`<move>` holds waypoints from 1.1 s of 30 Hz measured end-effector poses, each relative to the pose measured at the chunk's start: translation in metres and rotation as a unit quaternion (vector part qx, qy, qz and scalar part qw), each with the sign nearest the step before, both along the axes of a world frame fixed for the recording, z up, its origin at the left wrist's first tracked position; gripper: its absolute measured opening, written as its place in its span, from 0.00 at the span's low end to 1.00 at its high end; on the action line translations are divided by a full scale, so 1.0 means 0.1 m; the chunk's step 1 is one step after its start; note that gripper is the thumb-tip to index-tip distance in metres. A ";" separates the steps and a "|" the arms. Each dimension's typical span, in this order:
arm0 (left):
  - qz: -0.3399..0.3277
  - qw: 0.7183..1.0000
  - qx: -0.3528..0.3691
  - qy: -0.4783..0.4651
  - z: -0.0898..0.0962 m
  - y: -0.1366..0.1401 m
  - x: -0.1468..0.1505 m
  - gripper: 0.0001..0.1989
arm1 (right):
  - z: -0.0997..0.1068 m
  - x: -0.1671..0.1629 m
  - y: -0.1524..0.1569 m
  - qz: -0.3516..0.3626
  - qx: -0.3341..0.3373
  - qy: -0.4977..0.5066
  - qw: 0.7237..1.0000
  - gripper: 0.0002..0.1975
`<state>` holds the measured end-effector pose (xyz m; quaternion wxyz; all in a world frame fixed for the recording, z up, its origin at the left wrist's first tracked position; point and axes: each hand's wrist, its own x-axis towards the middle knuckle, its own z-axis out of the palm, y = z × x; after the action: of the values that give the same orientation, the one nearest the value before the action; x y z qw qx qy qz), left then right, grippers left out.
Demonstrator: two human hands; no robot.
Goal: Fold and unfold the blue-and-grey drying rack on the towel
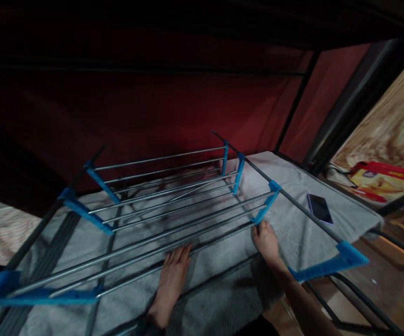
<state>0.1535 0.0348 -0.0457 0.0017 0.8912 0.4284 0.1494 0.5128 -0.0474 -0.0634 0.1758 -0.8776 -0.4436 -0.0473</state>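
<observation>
A rack frame of grey metal tubes [146,240] with blue plastic brackets [268,205] lies on a grey blanket [219,280]. My left hand [174,280] reaches over the nearest long tube of the middle row, its fingers laid over the tube and its thumb hidden. My right hand [267,243] is closed at the lower end of a blue bracket, where that same tube meets it; its fingertips are partly hidden. Farther right, another blue bracket [331,263] sits on the side pole [302,207] with no cross tubes in it.
A phone [320,208] lies on the blanket at the right. Beyond it are a red and yellow package [387,182] and a dark cable. Several loose dark tubes [50,252] lie at the left. Dark bed frame bars and a red curtain [153,112] stand behind the rack.
</observation>
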 end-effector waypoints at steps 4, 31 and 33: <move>0.046 0.998 0.028 -0.019 -0.02 -0.04 -0.28 0.21 | -0.06 -0.03 -0.14 0.038 0.045 -0.037 0.998 0.20; 0.148 0.977 0.119 -0.095 -0.26 -0.44 -1.21 0.20 | 3.04 -1.32 2.51 0.561 -0.126 0.160 0.802 0.10; 0.113 0.982 0.122 -0.087 -0.23 -0.52 -1.27 0.19 | 2.88 -1.35 2.73 0.539 -0.183 0.141 0.810 0.10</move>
<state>0.0270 -0.0168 -0.0689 -0.0873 0.8140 0.5034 0.2764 0.3774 0.2255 0.2250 0.0694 -0.5102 -0.8165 0.2612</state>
